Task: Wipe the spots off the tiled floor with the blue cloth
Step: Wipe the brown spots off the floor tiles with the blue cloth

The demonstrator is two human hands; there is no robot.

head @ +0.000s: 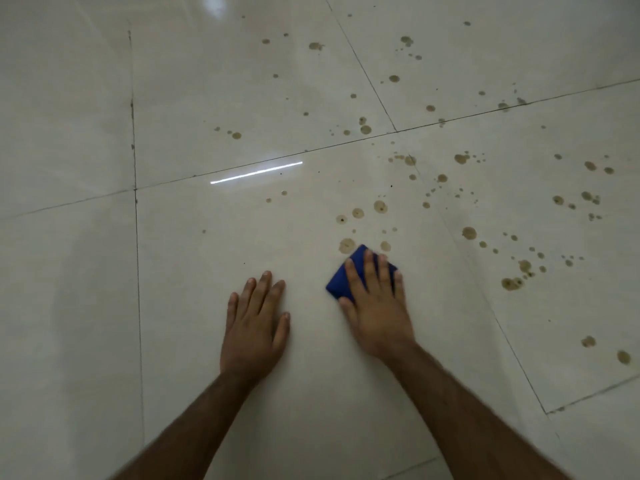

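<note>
A folded blue cloth (341,280) lies flat on the glossy pale tiled floor (207,271). My right hand (375,301) presses down on it, fingers spread over most of the cloth. Just beyond the cloth's far corner sit a large brown spot (347,245) and a smaller spot (385,246). Several more brown spots (380,206) scatter ahead and to the right across the tiles. My left hand (258,318) rests flat on the bare tile to the left of the cloth, fingers apart, holding nothing.
Dark grout lines (136,237) divide the large tiles. A bright strip of reflected light (256,172) shows on the floor ahead. Spots also lie at the right edge (623,356) and on the far tiles (316,46).
</note>
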